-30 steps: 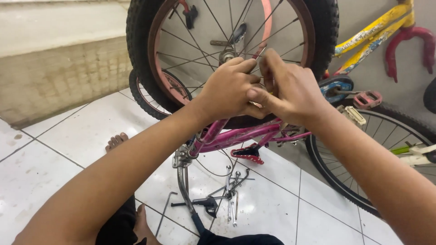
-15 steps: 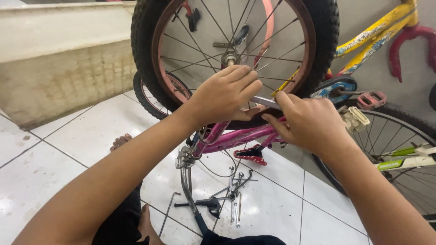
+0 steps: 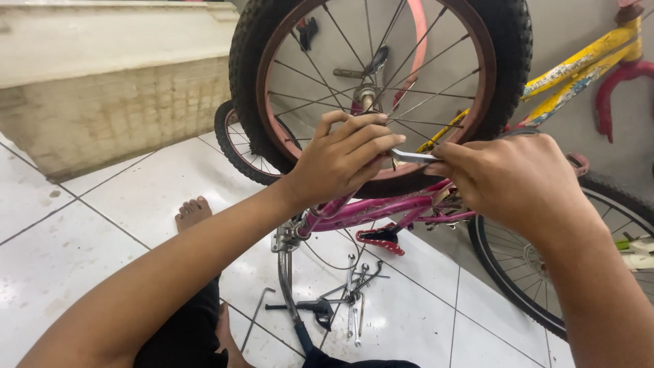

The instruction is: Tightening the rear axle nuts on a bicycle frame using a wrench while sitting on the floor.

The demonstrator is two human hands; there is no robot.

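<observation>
L hand (image 3: 344, 160) cupped on tyre of the upturned pink bike's wheel (image 3: 381, 88), fingers curled, gripping rim edge. R hand (image 3: 514, 180) pinches a flat metal tool (image 3: 412, 157) w/ tip at rim, just beside L fingers. Wrenches (image 3: 354, 296) lie on floor below.

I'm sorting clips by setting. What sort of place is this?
Probably an informal bicycle repair spot on a tiled floor: an upturned pink bicycle with its wheel up, wrenches scattered on the tiles, and more bicycles, one yellow, against the wall.
</observation>
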